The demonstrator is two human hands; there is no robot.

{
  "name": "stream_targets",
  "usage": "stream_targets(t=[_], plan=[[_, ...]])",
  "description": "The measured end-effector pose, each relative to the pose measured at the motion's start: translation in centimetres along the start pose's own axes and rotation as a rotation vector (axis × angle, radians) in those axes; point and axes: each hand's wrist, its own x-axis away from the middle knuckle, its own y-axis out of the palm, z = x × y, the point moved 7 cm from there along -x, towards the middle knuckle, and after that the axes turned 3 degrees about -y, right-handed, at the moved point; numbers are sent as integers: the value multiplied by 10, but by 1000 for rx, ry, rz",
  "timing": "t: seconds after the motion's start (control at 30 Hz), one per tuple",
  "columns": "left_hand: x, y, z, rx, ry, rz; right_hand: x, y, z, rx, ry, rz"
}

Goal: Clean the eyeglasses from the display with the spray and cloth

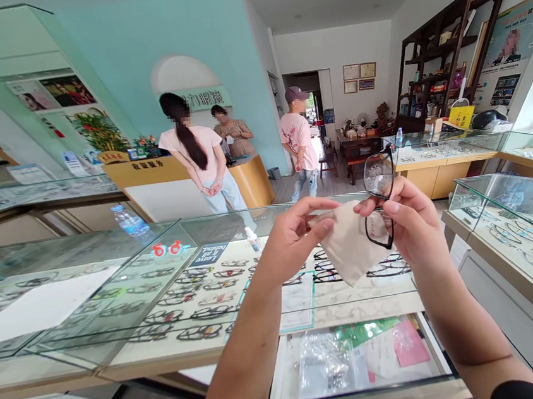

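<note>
Up in front of me, above the glass display case, my right hand (414, 219) grips a pair of black-framed eyeglasses (380, 203) near the bridge. The frame is turned on its side, one lens above the other. A cream cleaning cloth (351, 247) hangs between my hands, its upper left part pinched by my left hand (301, 237). The cloth's right part lies behind the lower lens, close to my right fingers. Whether the cloth touches that lens I cannot tell.
Below is a glass display case (134, 350) with rows of spectacles. An open drawer (275, 376) holds plastic bags and papers. A water bottle (130, 221) and a small spray bottle (253, 239) stand on the glass. Three people are beyond the case, near the counter (152, 195).
</note>
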Motion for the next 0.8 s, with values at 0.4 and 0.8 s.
stream_targets(t=[0.4,0.8], plan=[[3,5,4,-194,-18,-84,4,1,-2,97,-48,-159],[6,19,10,-115,-48,-331,5,6,-7,107,-65,-286]])
